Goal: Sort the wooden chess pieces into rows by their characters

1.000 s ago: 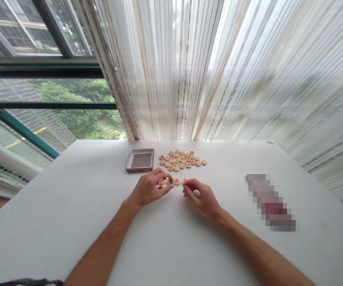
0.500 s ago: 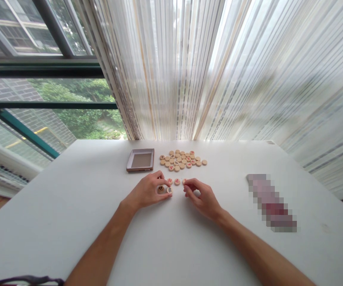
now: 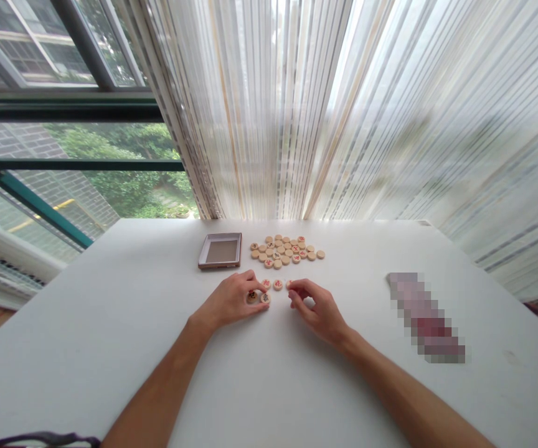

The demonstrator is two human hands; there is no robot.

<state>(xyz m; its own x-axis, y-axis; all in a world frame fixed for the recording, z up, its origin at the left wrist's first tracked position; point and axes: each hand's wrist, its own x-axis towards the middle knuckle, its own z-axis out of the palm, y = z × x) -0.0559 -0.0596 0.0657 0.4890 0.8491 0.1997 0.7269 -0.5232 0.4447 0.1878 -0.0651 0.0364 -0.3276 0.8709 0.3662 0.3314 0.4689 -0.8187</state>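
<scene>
My left hand [image 3: 238, 297] rests on the table with thumb and index finger curved round a round wooden Chinese chess piece [image 3: 265, 298] with a black character. Beside it, within the curl of the same hand, sits another black-marked piece [image 3: 252, 297]. Just behind stand a red-marked piece [image 3: 266, 284] by the index fingertip and a second red piece [image 3: 278, 285] in line with it. My right hand [image 3: 314, 306] is closed, its fingertips at a third red piece [image 3: 289, 284], which they partly cover.
Farther back lies a loose cluster of Chinese chess pieces [image 3: 281, 251], some face down. Left of it is a shallow open box [image 3: 222, 250]. A blurred-out flat object [image 3: 425, 317] lies on the right of the white table [image 3: 269, 386]. String curtains [image 3: 269, 124] hang behind.
The black-marked piece at my left thumb has shifted very slightly left along with the fingers. My right hand stays almost still at the red piece.
</scene>
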